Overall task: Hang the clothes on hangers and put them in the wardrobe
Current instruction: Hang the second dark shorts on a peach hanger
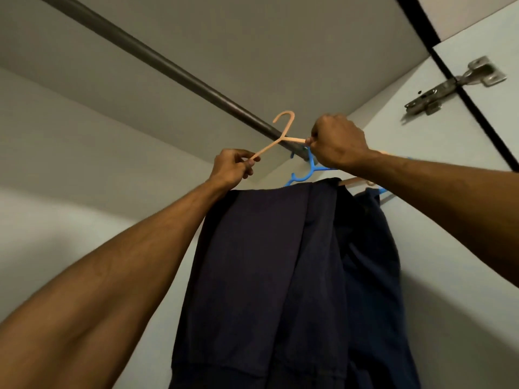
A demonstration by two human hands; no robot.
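Both hands are raised inside the wardrobe, holding one peach hanger (268,148). The left hand (233,169) pinches its left arm and the right hand (337,141) is closed around its right arm. Dark trousers (252,276) hang folded over the hanger, below and between the hands.

The hanger's long axis runs hand to hand, across the rod (168,69), which slants from upper left down to the right. The hook points up and curls left. Its neck crosses the rod's line, but whether it has caught cannot be told. The rod lies just beyond the hands, nearer the right one. The likely next move is to lift the hook over and lower it.

A blue hanger (302,176) hangs just beside, to the right.
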